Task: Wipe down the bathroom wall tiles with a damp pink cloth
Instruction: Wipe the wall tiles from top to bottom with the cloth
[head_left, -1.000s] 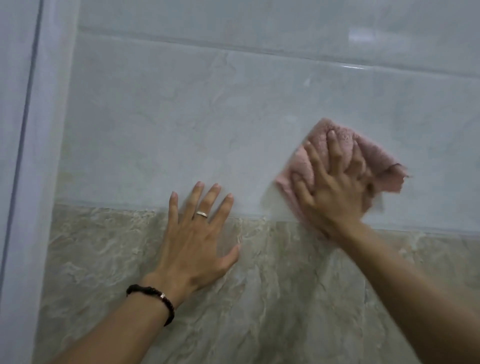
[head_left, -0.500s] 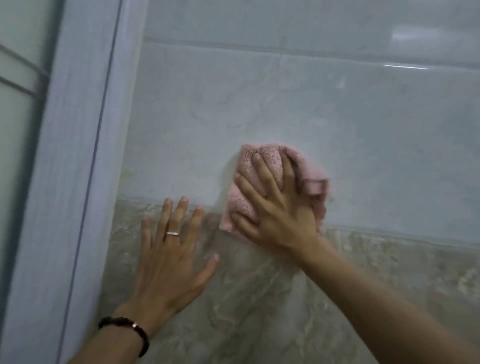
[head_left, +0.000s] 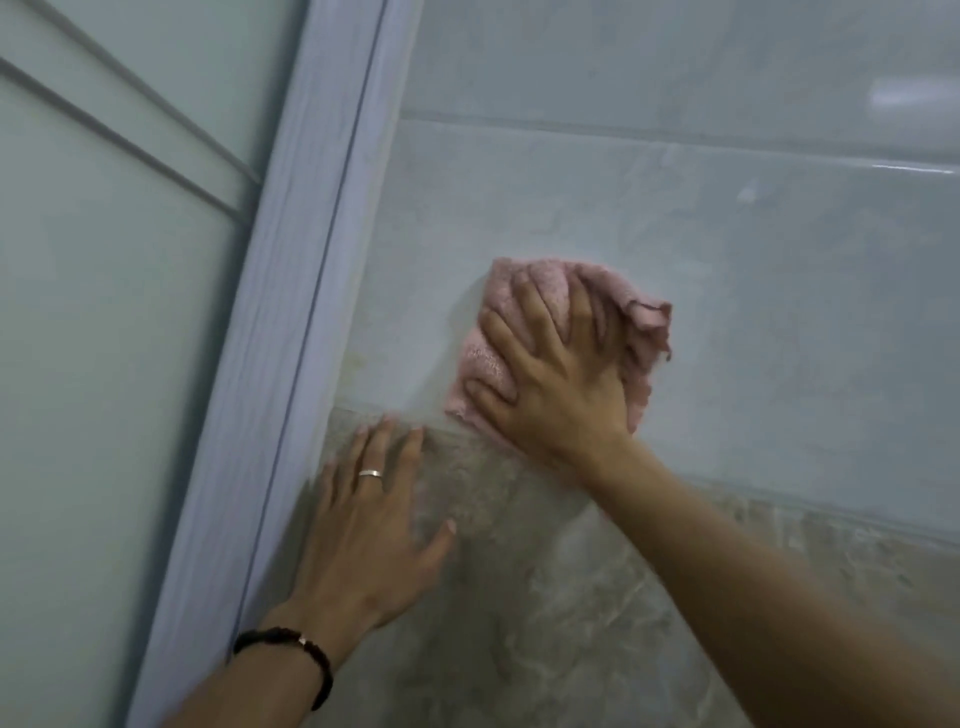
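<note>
Two hands up on the wall, both near the door frame. Right hand spread flat over the pink cloth, fingers straight, pressing rather than gripping, just right of the frame on the pale tile. Cloth bunched, lower edge right at the seam above the brown marbled tile. Left hand lower, closer to the frame, fingers straight and flat on the brown tile, holding nothing; ring and dark bracelet showing. Soft, light, floppy stuff, probably clingy when damp; loose corner flapping away from the frame. Best held under a flat palm, folds gathered in.
</note>
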